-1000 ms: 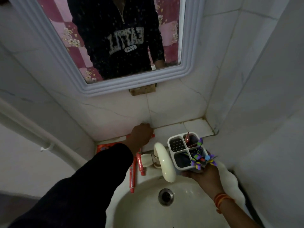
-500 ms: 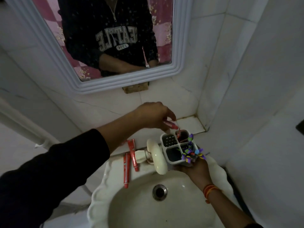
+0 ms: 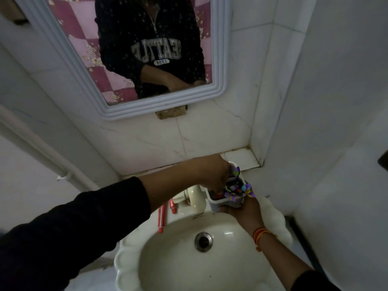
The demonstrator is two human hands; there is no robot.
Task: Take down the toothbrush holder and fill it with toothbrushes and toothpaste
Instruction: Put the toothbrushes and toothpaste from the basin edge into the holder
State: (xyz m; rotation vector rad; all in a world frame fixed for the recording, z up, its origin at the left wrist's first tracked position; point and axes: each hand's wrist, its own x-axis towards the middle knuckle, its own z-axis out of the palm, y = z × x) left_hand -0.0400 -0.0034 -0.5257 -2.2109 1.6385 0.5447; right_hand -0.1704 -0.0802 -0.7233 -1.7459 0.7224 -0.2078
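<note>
My right hand (image 3: 243, 213) grips the white toothbrush holder (image 3: 220, 203) from below, over the back rim of the sink. The holder has several compartments and a purple flower ornament (image 3: 237, 190) on its front. My left hand (image 3: 212, 173) reaches down over the holder's top, fingers closed on a red toothbrush (image 3: 218, 194) whose tip sits inside a compartment. The hand hides most of the holder's openings. Two more red items, toothbrushes or tubes (image 3: 161, 217), lie on the sink rim left of the tap.
A cream tap (image 3: 196, 198) stands just left of the holder. The oval sink (image 3: 126, 259) with its drain (image 3: 203, 241) lies below. A tiled ledge (image 3: 241, 158) runs behind, a framed mirror (image 3: 218, 59) hangs above, and a wall corner closes in on the right.
My left hand lifted a red toothbrush off the ledge, carried it right and lowered it into the holder. My right hand kept the holder nearly in place.
</note>
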